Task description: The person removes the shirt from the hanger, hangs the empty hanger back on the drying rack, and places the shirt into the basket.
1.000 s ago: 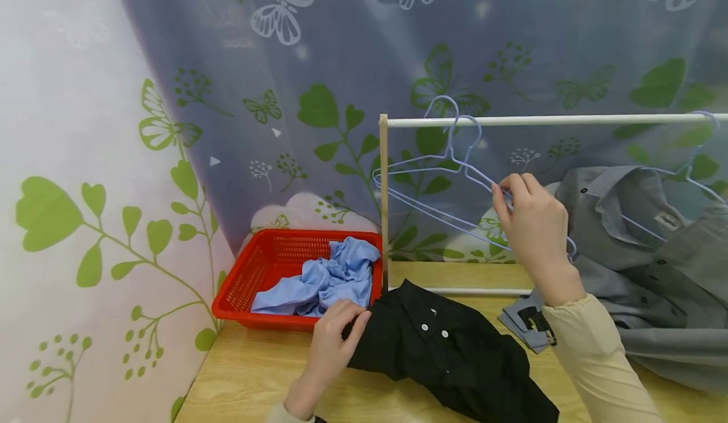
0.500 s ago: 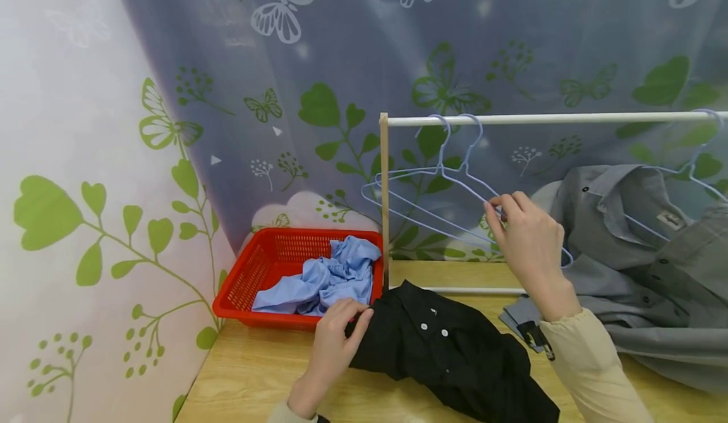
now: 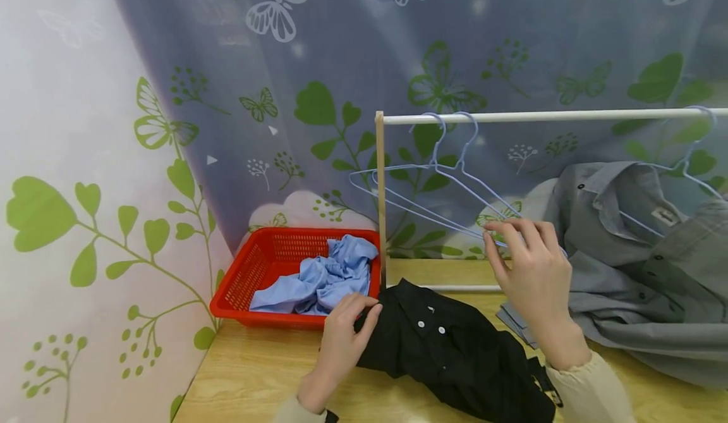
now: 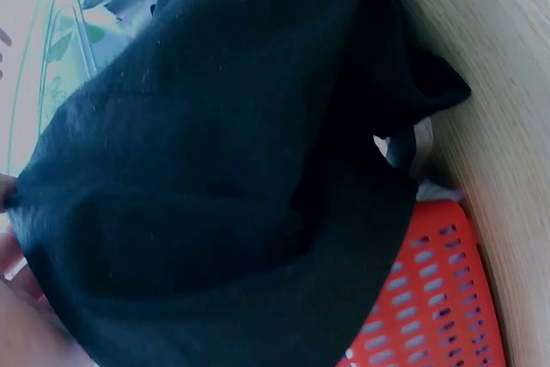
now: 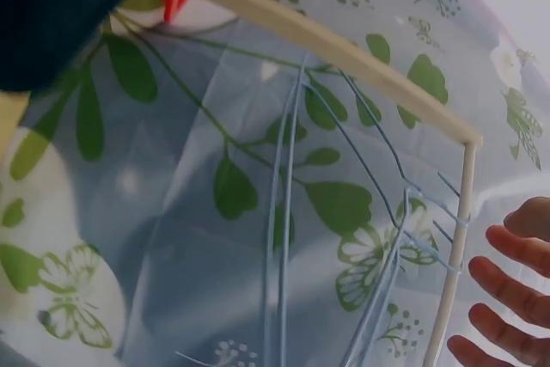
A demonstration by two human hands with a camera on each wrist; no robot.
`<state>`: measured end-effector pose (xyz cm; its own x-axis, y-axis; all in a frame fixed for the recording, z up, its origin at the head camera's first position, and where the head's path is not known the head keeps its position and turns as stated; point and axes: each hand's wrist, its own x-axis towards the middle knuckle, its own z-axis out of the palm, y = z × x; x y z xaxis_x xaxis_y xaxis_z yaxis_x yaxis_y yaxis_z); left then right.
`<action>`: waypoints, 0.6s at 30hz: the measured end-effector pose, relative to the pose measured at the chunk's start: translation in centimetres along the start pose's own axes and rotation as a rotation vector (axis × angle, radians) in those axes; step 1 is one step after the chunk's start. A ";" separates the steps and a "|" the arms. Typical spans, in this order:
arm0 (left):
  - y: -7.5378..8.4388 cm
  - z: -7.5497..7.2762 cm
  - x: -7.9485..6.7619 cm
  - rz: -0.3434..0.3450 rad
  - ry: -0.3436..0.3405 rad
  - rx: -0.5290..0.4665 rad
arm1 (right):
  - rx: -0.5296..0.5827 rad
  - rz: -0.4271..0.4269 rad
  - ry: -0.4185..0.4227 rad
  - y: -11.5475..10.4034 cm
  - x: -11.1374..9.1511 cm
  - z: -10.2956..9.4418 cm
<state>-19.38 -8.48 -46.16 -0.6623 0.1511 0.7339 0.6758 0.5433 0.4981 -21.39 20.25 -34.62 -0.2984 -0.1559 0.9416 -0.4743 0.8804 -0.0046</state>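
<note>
My left hand [image 3: 345,334] pinches the edge of a black shirt [image 3: 449,347] with white buttons, lying on the table. In the left wrist view the black cloth [image 4: 215,126] fills most of the picture, drawn up to the fingertips [image 4: 7,191] at the left edge. Two pale blue wire hangers [image 3: 435,165] hang side by side from the white rod [image 3: 534,117] of a clothes rack. My right hand [image 3: 531,268] is in front of their lower right ends, fingers loosely bent. In the right wrist view those fingers [image 5: 507,285] are spread and hold nothing.
Left of the rack's wooden post [image 3: 381,202] stands a red basket [image 3: 227,293] holding a crumpled light blue garment [image 3: 324,277]. A grey shirt [image 3: 614,258] hangs on another hanger at the right. A patterned curtain [image 3: 341,43] covers the back.
My right hand has lowered a hanger's hook onto the rod, let go of it and moved slightly down. The hanger has shifted left. My left hand stays at the black shirt.
</note>
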 end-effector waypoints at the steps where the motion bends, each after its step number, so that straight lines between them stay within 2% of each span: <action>1: 0.1 0.2 0.1 -0.003 0.008 0.004 | 0.005 -0.004 -0.002 -0.2 -0.4 0.0; 5: 0.5 1.0 0.5 -0.019 0.041 0.044 | 0.047 0.002 -0.059 -0.8 -2.3 0.2; 10: 1.1 2.6 0.8 -0.028 0.031 0.055 | 0.099 0.023 -0.254 -0.9 -6.4 1.0; 14: 1.6 4.1 0.7 -0.044 -0.051 0.050 | 0.110 0.043 -0.479 -1.3 -10.1 1.7; 18: 1.7 5.7 0.2 -0.036 -0.206 0.112 | 0.073 0.093 -0.706 -1.9 -12.9 2.0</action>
<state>-20.23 -2.85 -47.75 -0.7453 0.2893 0.6007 0.6180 0.6379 0.4596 -18.34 19.67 -47.41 -0.7938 -0.3559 0.4932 -0.4672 0.8760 -0.1198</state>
